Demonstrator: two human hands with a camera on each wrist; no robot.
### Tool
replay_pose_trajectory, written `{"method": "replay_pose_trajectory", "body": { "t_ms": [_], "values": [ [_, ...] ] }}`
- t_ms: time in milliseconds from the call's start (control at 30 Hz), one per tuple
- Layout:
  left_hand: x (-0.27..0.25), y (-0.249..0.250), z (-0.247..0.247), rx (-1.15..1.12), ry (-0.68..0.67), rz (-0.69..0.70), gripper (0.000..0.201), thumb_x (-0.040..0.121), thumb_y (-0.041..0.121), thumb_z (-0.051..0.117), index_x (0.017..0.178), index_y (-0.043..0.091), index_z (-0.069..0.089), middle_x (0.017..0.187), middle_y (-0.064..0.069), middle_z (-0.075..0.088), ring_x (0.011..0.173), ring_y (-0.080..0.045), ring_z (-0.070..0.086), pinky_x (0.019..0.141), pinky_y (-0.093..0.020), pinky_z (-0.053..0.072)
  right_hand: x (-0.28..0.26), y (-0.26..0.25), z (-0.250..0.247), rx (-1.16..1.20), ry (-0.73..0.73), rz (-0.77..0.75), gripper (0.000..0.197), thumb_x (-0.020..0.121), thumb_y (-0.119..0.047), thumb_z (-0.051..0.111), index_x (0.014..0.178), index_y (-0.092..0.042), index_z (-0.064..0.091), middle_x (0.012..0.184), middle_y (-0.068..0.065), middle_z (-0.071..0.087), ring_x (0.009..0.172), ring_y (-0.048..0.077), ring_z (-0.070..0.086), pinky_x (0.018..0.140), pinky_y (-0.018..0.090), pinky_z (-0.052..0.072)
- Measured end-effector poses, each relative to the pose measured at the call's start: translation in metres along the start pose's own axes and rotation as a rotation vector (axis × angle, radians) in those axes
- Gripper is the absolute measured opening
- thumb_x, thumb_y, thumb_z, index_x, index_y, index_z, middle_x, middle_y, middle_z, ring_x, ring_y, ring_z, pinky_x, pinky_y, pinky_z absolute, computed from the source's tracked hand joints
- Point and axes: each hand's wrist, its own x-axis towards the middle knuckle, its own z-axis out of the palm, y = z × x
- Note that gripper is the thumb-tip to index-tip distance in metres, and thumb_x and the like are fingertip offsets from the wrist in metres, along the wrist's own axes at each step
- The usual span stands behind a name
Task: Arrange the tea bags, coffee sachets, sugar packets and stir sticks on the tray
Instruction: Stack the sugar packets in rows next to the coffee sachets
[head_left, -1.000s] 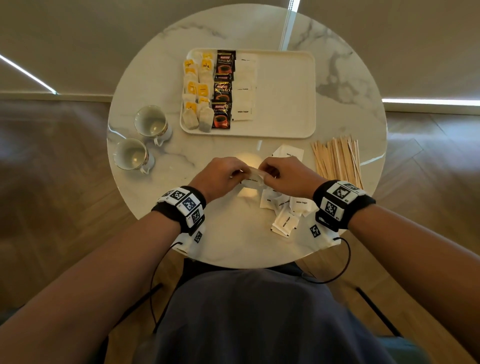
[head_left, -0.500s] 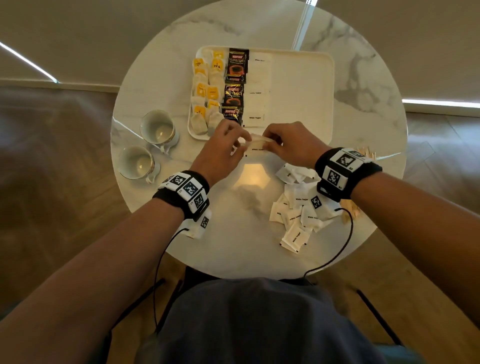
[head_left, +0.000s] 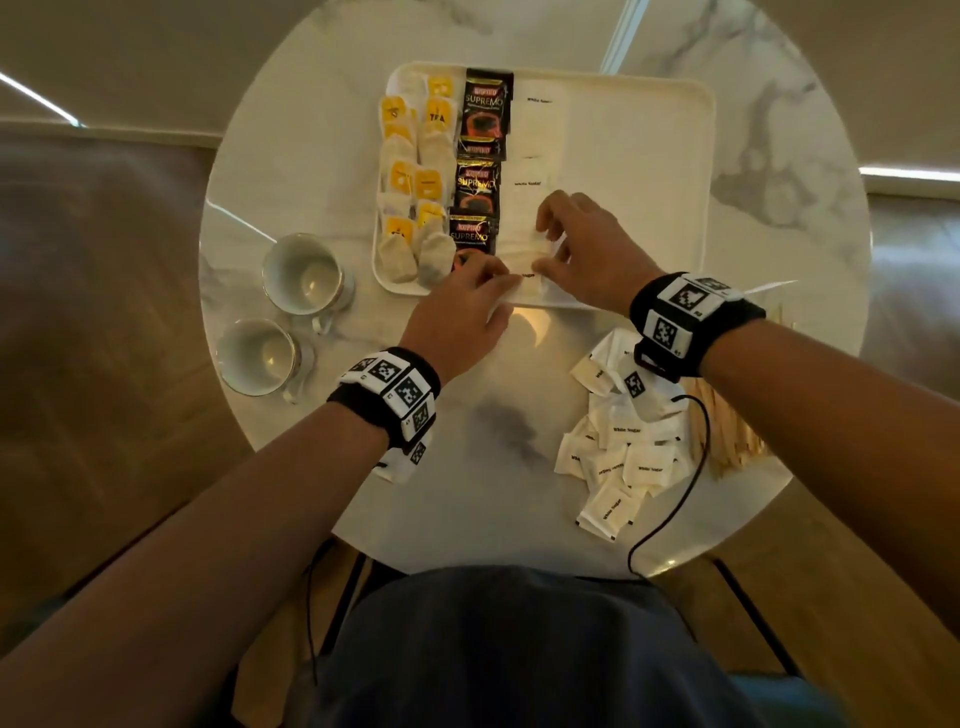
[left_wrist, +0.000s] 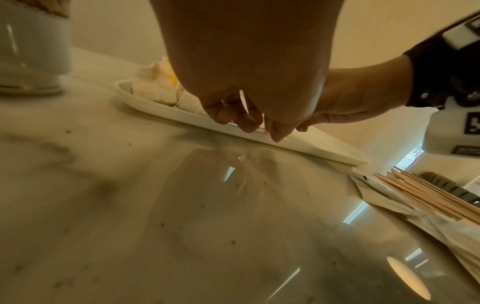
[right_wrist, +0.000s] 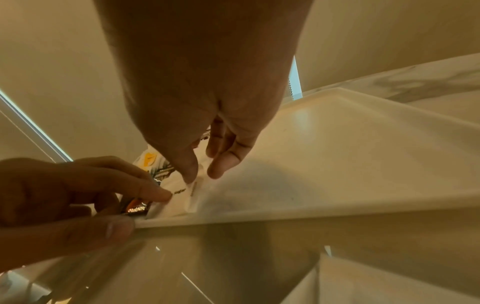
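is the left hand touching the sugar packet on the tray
Touching. In the right wrist view the index fingertip of the left hand presses onto the sugar packet just inside the near rim of the tray, no gap.

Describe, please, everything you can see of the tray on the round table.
The tray is a cream, shallow rectangle with rounded corners and a low rim, plastic by its look, lying flat on the marble table. Its left part carries two columns of tea bags, one of coffee sachets and one of sugar packets; the right part is bare. The left hand and right hand touch the nearest sugar packet at its near edge.
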Motion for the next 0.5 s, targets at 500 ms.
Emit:
{"method": "replay_pose_trajectory", "body": {
  "t_ms": [500],
  "values": [
    [-0.006, 0.01, 0.001, 0.02, 0.006, 0.037, 0.024, 0.092, 0.019, 0.06, 0.114, 0.012, 0.066, 0.118, -0.007, 0.055, 0.099, -0.021, 0.058, 0.078, -0.033, 0.054, -0.021, 0.011, -0.004, -0.006, 0.031, -0.094, 0.026, 0.089, -0.024, 0.071, 0.111, -0.015, 0.062, 0.111, 0.006, 0.048, 0.083, 0.021, 0.061, 0.08, 0.033, 0.052]
  ]
}}
